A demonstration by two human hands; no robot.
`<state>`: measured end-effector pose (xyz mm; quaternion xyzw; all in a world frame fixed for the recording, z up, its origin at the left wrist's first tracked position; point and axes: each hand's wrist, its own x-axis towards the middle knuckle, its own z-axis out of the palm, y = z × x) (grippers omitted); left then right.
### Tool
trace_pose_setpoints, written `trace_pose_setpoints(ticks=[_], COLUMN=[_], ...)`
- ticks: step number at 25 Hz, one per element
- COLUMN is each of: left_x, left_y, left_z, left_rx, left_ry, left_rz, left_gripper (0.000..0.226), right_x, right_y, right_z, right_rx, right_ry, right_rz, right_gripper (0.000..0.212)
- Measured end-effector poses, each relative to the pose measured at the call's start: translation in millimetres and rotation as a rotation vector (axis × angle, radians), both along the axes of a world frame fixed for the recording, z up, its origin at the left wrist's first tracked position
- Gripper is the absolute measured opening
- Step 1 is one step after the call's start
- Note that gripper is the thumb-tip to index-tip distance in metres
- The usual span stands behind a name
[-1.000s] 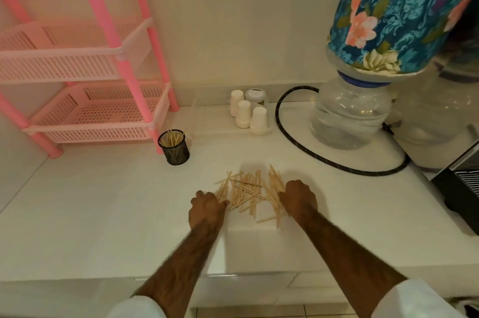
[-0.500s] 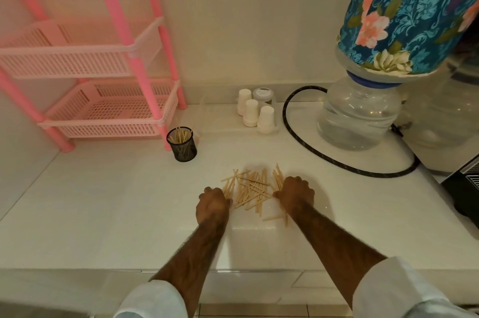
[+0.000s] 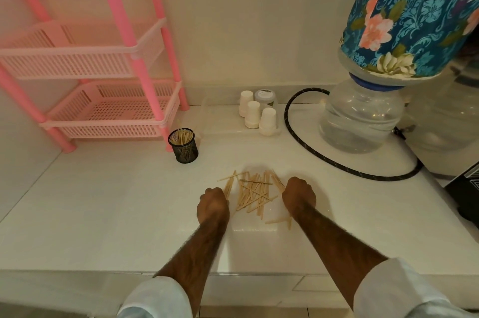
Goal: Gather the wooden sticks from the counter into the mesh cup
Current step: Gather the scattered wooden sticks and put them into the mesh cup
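Note:
A loose pile of wooden sticks [image 3: 255, 194] lies on the white counter [image 3: 116, 201] between my two hands. My left hand [image 3: 213, 205] is a fist at the pile's left side, closed on a few sticks that poke up from it, slightly apart from the pile. My right hand [image 3: 299, 194] is curled over the sticks at the pile's right edge, its fingers hidden. Two stray sticks [image 3: 278, 219] lie just in front of the right wrist. The black mesh cup [image 3: 183, 147] stands upright to the far left of the pile, with several sticks inside.
A pink plastic rack [image 3: 108, 110] stands at the back left, right beside the cup. Three white paper cups [image 3: 255, 115] and a jar sit at the back. A black hose [image 3: 324, 159] loops around a water bottle [image 3: 360, 120] at the right. A black appliance [image 3: 466, 193] sits at the right edge.
Both hands have closed in on the pile's sides. The left hand has drawn a few sticks a little to the left, away from the pile.

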<state>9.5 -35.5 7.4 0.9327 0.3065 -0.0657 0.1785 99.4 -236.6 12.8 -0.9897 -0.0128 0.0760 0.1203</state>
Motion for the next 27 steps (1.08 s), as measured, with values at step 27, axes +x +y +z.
trace_pose_setpoints(ticks=[27], left_x=[2.1], left_y=[25.2], left_z=[5.8], left_rx=[-0.134], left_ry=[-0.139], left_rz=[0.098], left_gripper=[0.020], right_x=[10.9], right_y=[-5.5], right_z=[10.1], right_rx=[0.065], right_ry=[0.028], right_rz=[0.132], right_gripper=[0.016])
